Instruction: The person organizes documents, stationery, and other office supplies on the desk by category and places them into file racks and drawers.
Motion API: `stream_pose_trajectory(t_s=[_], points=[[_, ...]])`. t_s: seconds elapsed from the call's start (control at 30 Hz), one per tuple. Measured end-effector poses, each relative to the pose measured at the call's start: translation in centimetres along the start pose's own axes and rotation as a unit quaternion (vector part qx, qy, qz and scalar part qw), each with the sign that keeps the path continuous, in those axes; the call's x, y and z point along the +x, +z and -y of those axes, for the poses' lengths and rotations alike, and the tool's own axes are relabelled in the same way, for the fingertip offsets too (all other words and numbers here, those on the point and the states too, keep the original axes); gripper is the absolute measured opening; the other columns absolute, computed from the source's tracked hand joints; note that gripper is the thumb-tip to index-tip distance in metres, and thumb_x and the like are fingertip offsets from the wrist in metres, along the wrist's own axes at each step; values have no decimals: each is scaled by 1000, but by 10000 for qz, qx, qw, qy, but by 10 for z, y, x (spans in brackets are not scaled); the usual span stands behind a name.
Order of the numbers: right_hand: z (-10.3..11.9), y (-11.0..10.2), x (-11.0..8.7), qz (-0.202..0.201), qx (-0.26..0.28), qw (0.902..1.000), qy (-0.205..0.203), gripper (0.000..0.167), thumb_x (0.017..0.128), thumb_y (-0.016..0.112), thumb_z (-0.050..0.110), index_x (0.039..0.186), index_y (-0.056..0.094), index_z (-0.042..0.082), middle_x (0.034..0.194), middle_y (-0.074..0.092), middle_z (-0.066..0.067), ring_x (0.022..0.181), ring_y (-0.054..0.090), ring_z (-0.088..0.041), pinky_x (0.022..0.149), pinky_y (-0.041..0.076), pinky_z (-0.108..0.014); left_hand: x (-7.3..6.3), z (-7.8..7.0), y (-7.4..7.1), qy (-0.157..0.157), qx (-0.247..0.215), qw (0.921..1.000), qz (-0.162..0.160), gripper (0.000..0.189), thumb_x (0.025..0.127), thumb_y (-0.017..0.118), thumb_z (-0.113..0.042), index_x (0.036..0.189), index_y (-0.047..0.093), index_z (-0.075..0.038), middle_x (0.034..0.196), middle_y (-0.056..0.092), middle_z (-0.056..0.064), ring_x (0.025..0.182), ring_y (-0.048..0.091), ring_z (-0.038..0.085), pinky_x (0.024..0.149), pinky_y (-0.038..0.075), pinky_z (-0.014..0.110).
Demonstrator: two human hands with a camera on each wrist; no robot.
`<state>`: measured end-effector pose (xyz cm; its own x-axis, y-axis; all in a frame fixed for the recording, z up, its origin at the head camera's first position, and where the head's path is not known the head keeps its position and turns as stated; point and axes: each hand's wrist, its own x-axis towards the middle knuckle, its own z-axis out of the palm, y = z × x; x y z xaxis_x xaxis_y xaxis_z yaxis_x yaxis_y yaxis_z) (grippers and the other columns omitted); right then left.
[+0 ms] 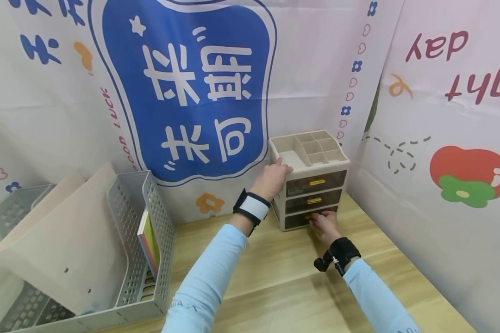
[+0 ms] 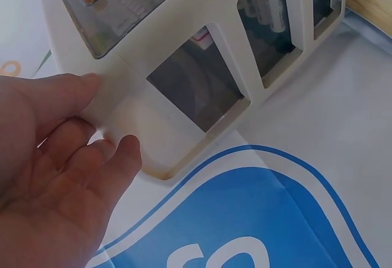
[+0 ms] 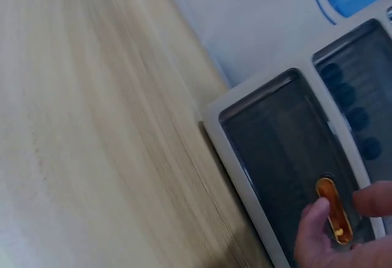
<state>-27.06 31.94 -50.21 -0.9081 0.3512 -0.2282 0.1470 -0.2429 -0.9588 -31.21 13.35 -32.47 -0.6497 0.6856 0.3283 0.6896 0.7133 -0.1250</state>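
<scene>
A cream desktop drawer organizer (image 1: 280,196) stands in the corner of the table, with a divided top tray and three dark see-through drawers with gold handles. My left hand (image 1: 271,179) grips its top left corner, thumb against the outside and other fingers at the rim. At the bottom drawer (image 3: 269,133), my right hand (image 1: 326,226) has its thumb and a finger on either side of the gold handle (image 3: 334,213). The thumb overlaps the handle's edge, while a gap shows beside the finger. All three drawers look closed. Dark round items show through the drawer above.
A grey perforated file rack (image 1: 158,245) stands at the left, holding beige folders (image 1: 79,240) and thin coloured booklets (image 1: 149,240). Printed cloth (image 1: 308,69) hangs behind and to the right of the wooden table (image 1: 271,277), close to the organizer.
</scene>
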Motion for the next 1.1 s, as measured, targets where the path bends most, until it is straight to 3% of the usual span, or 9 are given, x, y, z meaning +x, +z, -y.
stream_pose_trajectory(t_s=[0.07,0.13,0.23,0.43,0.67,0.87,1.1], points=[[-2,5,4,-50,80,9999,-135,9,96,53,-4,100,46,-8,101,55,-13,69,64,-8,65,56,-21,-1,1,0,-6,-8,10000,49,39,97,57,1,130,67,-18,129,68,5,134,54,26,90,58,37],[-5,3,4,-114,85,9997,-213,13,95,53,-6,87,44,-1,89,58,-9,66,66,-8,62,56,-22,-1,-1,0,11,-34,9999,112,41,97,57,1,131,65,-18,130,67,5,136,52,26,92,57,37],[-9,-8,0,-153,69,9996,-216,18,95,54,-6,90,39,4,83,59,-5,65,67,-6,63,55,-20,1,-6,3,26,-75,9999,125,42,97,56,2,132,65,-19,131,67,4,137,51,26,95,56,37],[-11,-22,-23,103,55,9999,-7,24,96,52,-7,94,32,5,88,57,-8,69,66,-6,67,55,-16,2,-4,3,52,-12,10000,8,40,96,56,4,128,68,-18,126,70,5,133,54,27,89,58,38],[-6,-40,-52,448,-86,9986,262,25,98,50,-6,97,27,4,109,49,-18,78,67,-7,76,55,-15,2,2,-2,-4,-177,9998,-60,39,96,54,5,125,70,-16,125,70,8,129,58,30,87,59,41],[-8,-54,-69,469,-214,9979,380,26,96,52,-8,96,28,2,99,58,-16,76,71,-8,73,55,-11,3,3,-1,12,-236,9997,61,40,98,52,4,129,68,-17,130,67,9,131,56,31,90,58,42],[-7,-63,-76,776,-642,9944,332,24,97,53,-2,100,29,2,101,58,-12,81,72,-9,74,55,-12,5,3,0,16,-145,9998,114,38,98,53,3,128,68,-16,128,68,11,124,61,33,85,59,42]])
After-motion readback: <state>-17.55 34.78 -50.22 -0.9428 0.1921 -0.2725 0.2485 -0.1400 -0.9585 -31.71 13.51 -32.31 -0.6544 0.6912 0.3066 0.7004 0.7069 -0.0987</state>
